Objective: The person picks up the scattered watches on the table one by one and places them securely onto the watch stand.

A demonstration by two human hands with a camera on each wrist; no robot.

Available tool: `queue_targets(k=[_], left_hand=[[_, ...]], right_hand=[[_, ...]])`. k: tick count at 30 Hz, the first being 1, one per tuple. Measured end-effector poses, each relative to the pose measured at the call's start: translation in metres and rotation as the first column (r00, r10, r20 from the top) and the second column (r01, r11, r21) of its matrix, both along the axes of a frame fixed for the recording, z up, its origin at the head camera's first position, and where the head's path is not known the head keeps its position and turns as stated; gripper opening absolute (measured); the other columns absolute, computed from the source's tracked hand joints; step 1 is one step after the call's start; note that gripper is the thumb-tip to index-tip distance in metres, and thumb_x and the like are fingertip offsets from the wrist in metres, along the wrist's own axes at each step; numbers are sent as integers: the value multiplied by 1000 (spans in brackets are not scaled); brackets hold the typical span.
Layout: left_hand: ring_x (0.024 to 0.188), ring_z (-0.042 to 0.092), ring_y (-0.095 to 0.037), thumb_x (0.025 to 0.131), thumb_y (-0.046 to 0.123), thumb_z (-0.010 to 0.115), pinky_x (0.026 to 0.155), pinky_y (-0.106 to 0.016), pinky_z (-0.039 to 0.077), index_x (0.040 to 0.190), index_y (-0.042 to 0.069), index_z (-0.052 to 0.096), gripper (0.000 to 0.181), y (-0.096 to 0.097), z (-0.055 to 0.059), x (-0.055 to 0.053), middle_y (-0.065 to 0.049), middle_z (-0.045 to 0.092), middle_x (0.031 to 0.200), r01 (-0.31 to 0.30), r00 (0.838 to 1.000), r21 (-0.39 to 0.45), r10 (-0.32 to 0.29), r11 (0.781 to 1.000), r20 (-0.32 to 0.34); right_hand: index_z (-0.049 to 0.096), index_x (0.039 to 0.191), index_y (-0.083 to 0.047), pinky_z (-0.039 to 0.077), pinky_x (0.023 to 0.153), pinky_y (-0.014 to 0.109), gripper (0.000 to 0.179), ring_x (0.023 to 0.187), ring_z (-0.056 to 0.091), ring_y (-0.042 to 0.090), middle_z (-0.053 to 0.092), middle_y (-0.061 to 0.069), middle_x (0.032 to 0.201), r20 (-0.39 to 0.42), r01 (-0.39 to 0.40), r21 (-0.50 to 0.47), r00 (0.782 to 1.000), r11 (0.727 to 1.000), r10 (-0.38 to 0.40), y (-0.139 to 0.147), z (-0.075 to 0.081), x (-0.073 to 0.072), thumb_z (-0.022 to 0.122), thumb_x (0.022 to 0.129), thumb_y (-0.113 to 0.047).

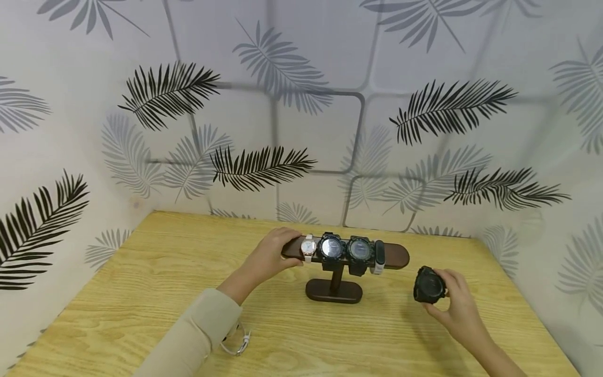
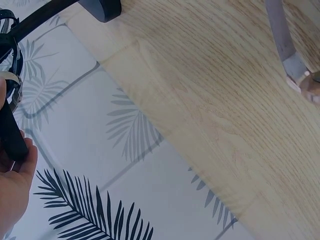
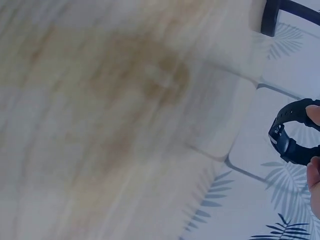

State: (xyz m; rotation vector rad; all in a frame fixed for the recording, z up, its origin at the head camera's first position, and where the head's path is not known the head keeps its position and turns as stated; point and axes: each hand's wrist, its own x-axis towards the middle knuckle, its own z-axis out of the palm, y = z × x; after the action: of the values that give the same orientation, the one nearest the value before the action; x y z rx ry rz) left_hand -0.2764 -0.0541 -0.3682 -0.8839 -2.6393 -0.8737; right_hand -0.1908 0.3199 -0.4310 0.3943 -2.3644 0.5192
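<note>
My left hand (image 1: 268, 256) grips the left end of a dark wooden watch stand's bar (image 1: 397, 255), which is raised on a post over an oval base (image 1: 334, 291). Along the bar sit a white-strapped watch (image 1: 308, 247), two chunky black watches (image 1: 331, 247) and a fitness band (image 1: 379, 252) with a pale strap. To the right of the stand, my right hand (image 1: 459, 309) pinches another black watch (image 1: 430, 285) above the table, its face toward the head camera. Seen from the right wrist, that watch's strap (image 3: 290, 135) forms a loop between thumb and fingers.
A second white-strapped watch (image 1: 242, 343) lies on the wood-grain table (image 1: 292, 335), partly hidden by the left sleeve (image 1: 198, 324). Behind the table rises a leaf-patterned wall (image 1: 320, 131), close beyond the stand.
</note>
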Motion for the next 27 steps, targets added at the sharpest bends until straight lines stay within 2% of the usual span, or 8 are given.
queue_targets(k=[4, 6, 13, 16, 19, 23, 25, 27], left_hand=[[111, 54, -30, 73, 15, 78, 90, -43, 47, 122, 2, 57, 55, 0, 0, 0, -13, 61, 118, 6, 1000, 10, -7, 1000, 10], [111, 54, -29, 73, 15, 78, 90, -43, 47, 122, 2, 57, 55, 0, 0, 0, -13, 61, 118, 5, 1000, 11, -5, 1000, 11], [111, 54, -28, 74, 17, 78, 90, -42, 47, 123, 3, 57, 55, 0, 1, 1, -12, 61, 119, 0, 1000, 5, 0, 1000, 9], [111, 55, -28, 74, 19, 78, 90, -42, 48, 123, 3, 57, 55, 0, 0, 0, -12, 61, 119, 3, 1000, -6, -3, 1000, -2], [111, 55, -29, 74, 18, 78, 91, -42, 48, 123, 3, 57, 55, 0, -1, -1, -12, 61, 119, 5, 1000, -9, -5, 1000, -7], [113, 54, -28, 74, 18, 78, 92, -42, 47, 123, 3, 57, 55, -1, -2, -1, -12, 61, 120, 0, 1000, -13, 0, 1000, -10], [113, 54, -28, 74, 19, 78, 92, -42, 47, 123, 3, 57, 56, -1, -2, -1, -11, 60, 120, -3, 1000, -19, 3, 1000, -14], [114, 54, -28, 74, 20, 78, 93, -42, 47, 123, 3, 57, 56, -1, -2, -1, -12, 60, 120, -2, 1000, -21, 2, 1000, -16]], right_hand=[[51, 116, 9, 38, 66, 9, 78, 97, 36, -6, 49, 24, 108, -54, -30, -7, 998, 1000, 29, -5, 10, -1, 86, 47, 10], [51, 116, 10, 35, 68, 6, 79, 99, 28, -13, 49, 24, 107, -80, -48, -6, 996, 999, 47, -7, 15, -2, 86, 45, 12], [53, 118, 9, 38, 71, 5, 80, 103, 30, -15, 52, 24, 109, -114, -93, -1, 989, 996, 92, -11, 31, -9, 85, 44, 12], [54, 119, 7, 38, 72, 6, 81, 100, 35, -10, 54, 22, 110, -104, -100, 17, 989, 995, 101, -13, 39, -12, 86, 45, 9], [54, 120, 4, 40, 72, 10, 79, 97, 45, 4, 55, 20, 111, -61, -113, 40, 991, 993, 116, -17, 47, -15, 87, 49, 4], [54, 121, 3, 50, 73, 31, 75, 96, 53, 27, 55, 20, 113, 28, -148, 63, 989, 987, 146, -24, 57, -21, 86, 54, -1], [53, 121, 4, 51, 73, 44, 73, 97, 54, 33, 55, 21, 113, 63, -164, 66, 985, 984, 160, -27, 61, -23, 85, 57, -2], [52, 121, 6, 50, 73, 50, 71, 98, 55, 36, 55, 21, 112, 82, -179, 62, 981, 982, 174, -30, 62, -25, 85, 58, -1]])
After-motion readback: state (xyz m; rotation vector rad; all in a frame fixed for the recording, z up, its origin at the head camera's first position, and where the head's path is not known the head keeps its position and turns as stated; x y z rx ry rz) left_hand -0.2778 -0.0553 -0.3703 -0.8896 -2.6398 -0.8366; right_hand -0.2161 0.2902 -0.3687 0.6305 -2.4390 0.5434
